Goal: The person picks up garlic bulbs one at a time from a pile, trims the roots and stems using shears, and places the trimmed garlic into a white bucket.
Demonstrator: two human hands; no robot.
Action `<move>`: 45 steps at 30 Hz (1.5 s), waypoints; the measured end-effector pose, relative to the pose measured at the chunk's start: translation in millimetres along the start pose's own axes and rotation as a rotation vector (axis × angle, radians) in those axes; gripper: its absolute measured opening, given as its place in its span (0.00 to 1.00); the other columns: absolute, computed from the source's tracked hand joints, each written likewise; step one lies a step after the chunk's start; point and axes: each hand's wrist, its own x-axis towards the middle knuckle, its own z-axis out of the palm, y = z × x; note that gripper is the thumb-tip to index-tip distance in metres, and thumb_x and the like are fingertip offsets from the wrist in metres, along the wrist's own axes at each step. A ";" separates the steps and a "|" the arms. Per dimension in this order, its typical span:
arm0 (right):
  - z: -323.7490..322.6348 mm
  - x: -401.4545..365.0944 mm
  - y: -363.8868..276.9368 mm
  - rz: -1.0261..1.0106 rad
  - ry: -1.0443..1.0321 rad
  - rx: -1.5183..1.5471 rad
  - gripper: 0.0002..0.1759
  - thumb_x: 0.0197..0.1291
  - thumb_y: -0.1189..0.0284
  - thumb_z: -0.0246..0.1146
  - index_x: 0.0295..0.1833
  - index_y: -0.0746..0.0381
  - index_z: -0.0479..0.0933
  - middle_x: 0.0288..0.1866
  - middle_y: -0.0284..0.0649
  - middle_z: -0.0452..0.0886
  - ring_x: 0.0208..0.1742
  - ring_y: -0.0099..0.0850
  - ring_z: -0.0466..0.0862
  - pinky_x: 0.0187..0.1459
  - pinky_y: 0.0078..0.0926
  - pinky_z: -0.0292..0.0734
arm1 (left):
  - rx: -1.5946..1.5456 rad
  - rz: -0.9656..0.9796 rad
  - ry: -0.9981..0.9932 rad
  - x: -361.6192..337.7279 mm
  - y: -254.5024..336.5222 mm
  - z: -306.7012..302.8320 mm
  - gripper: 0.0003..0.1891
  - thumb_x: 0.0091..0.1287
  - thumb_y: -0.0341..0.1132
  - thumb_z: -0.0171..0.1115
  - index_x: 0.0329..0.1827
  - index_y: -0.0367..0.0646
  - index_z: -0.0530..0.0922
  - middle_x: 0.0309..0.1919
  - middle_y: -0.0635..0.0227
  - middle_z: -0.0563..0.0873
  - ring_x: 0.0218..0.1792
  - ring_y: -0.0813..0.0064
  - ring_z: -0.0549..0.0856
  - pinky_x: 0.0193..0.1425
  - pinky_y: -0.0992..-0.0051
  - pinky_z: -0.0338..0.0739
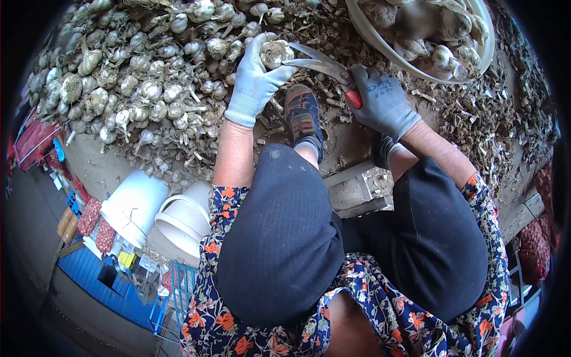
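Observation:
My left hand [256,74], in a pale grey-blue glove, grips a garlic bulb [276,55] with its root side turned toward me. Red-handled pruning shears [324,66] are in my gloved right hand [379,98]. Their blades stand apart and point left, with the tips right at the bulb's edge. Beyond my left hand lies a large heap of garlic bulbs [140,89] with dry stalks. To the upper right of my right hand sits a white tub [372,38] holding several trimmed bulbs.
Dry stalk cuttings [470,128] cover the ground at the right. My shoe [302,110] is planted between the hands, below the blades. White buckets [137,199] stand at the lower left, near red mesh sacks [90,215]. Another filled mesh sack [533,247] is at the right edge.

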 end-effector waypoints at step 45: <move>7.6 -13.8 25.4 0.396 -0.385 0.897 0.25 0.54 0.54 0.62 0.43 0.68 0.76 0.32 0.46 0.81 0.35 0.33 0.82 0.40 0.34 0.75 | -0.311 -0.090 0.092 -0.4 -12.0 33.4 0.24 0.57 0.32 0.68 0.55 0.38 0.71 0.45 0.59 0.81 0.41 0.70 0.84 0.47 0.74 0.79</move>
